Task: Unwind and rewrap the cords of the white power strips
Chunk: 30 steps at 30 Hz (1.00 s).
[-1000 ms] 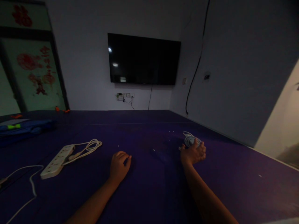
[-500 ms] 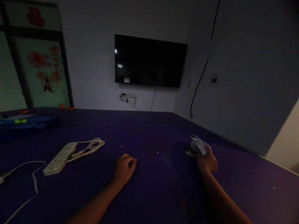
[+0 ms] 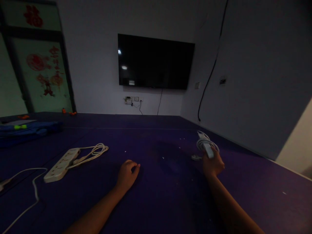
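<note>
My right hand is closed around one end of a white power strip with its cord coiled about it. The strip points away from me, its far end tipped up. A white plug hangs out to the left of it. My left hand is loosely curled at the purple surface, its thumb a little apart from the fingers, and I see nothing in it. Further left lies a second white power strip, with its bundled cord beyond its far end.
At the left edge a loose white cable runs across the surface. Blue fabric lies behind it, with small orange objects by the far wall. A television hangs there, and a black cable runs down the right wall.
My right hand has raised and tilted the power strip upward, so its far end and the dangling plug show more clearly. My left hand keeps its curled pose. The view has shifted slightly.
</note>
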Available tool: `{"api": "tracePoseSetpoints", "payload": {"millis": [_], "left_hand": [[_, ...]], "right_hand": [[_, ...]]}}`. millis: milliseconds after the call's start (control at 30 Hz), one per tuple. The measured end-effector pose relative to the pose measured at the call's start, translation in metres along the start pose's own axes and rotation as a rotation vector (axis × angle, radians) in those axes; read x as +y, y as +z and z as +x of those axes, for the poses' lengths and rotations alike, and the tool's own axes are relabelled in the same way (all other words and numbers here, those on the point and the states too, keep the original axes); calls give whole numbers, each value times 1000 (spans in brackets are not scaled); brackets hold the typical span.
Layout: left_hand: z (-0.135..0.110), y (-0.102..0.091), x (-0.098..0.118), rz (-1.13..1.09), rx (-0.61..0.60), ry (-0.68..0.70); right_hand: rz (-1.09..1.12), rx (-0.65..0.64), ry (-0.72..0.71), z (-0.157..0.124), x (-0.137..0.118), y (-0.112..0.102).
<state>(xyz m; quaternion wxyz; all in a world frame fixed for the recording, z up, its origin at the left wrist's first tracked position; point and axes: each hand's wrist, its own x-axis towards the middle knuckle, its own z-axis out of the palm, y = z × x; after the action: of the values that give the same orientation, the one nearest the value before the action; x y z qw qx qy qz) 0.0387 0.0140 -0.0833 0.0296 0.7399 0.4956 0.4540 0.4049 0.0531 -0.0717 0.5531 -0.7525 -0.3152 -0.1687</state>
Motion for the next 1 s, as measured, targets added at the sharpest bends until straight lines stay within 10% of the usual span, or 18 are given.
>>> {"api": "tracePoseSetpoints", "payload": {"millis": [433,600,1000], "left_hand": [[0,-1,5,-174,-8,-81],[-2,-2,12,-402,-97,-217],[-17,5,42,-1143,-294,-452]], "right_hand": [[258,-26,-779,-51,-54,-13],[460,95,-972,-83,-74,-21],[528,-151,-1364,-137,-103,-48]]}}
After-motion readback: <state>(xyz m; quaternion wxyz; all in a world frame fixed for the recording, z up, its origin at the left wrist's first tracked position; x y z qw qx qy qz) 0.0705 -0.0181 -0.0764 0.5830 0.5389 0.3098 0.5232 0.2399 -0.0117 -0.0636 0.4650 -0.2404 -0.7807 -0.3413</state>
